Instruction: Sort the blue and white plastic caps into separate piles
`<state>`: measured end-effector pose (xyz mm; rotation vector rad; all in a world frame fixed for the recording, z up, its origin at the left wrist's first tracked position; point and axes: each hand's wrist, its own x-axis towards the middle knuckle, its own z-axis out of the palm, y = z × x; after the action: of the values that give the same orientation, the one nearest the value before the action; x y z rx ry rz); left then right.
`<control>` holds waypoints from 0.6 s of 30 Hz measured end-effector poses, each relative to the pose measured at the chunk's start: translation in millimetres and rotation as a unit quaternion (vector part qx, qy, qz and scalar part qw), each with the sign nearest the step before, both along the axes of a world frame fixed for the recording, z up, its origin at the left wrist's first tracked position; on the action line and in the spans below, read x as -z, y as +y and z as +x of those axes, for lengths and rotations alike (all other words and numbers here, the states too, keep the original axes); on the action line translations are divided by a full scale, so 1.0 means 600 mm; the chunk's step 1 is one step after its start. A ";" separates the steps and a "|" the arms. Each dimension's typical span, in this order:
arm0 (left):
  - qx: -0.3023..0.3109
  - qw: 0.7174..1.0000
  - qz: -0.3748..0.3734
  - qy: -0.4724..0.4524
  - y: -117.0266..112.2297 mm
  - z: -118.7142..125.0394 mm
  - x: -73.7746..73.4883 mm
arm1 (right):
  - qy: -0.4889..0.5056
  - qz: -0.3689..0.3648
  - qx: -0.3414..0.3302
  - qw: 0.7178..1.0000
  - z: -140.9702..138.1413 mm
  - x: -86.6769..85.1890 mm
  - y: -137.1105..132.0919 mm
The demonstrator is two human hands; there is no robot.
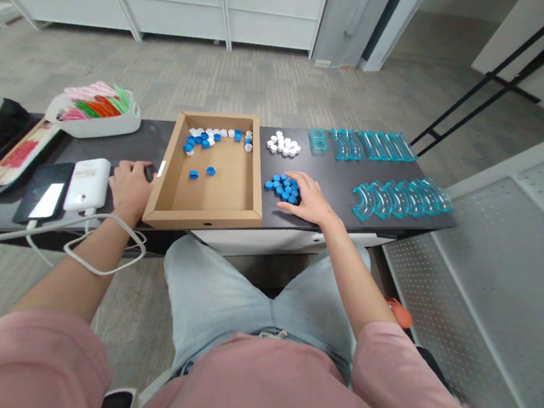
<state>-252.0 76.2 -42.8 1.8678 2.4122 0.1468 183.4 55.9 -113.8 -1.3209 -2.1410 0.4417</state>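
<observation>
My right hand (310, 200) lies at the right side of a pile of small blue hexagonal pieces (282, 187), its thumb and fingers apart around the near edge of the pile. My left hand (129, 182) rests on the dark table just left of a shallow cardboard box (258, 196), fingers curled on a small black object (149, 172) that is partly hidden. Inside the box, white and blue pieces (205, 139) cluster along the far side, with two loose blue pieces (211, 171) nearer the middle. Behind the blue pile sits a heap of white hexagonal pieces (283, 144).
Clear teal-edged plastic parts, straight (389, 146) and curved (403, 198), line the right side. On the left are a white power bank (87, 185), a phone (46, 193), a black tray (16, 158) and a white basket (99, 125). A white cable (97, 269) crosses my left forearm.
</observation>
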 end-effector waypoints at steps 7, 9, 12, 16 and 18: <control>0.006 1.000 0.002 0.000 -0.002 -0.001 -0.002 | -0.066 0.017 -0.027 0.997 -0.056 -0.007 0.039; -0.001 1.000 0.007 0.004 -0.001 0.000 -0.001 | -0.080 0.019 -0.035 0.996 -0.061 -0.003 0.044; -0.002 1.000 0.007 0.007 -0.001 0.000 0.000 | -0.078 0.025 -0.027 0.996 -0.061 0.002 0.043; -0.002 1.000 0.006 0.004 -0.001 0.001 0.000 | -0.031 0.040 0.007 0.999 -0.044 0.002 0.033; -0.005 1.000 0.010 0.002 -0.002 0.002 0.001 | 0.016 0.048 0.039 0.998 -0.029 -0.001 0.029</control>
<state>-251.0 75.2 -43.3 1.8664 2.4311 0.1691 166.1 73.4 -113.3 -1.3291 -2.0512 0.3214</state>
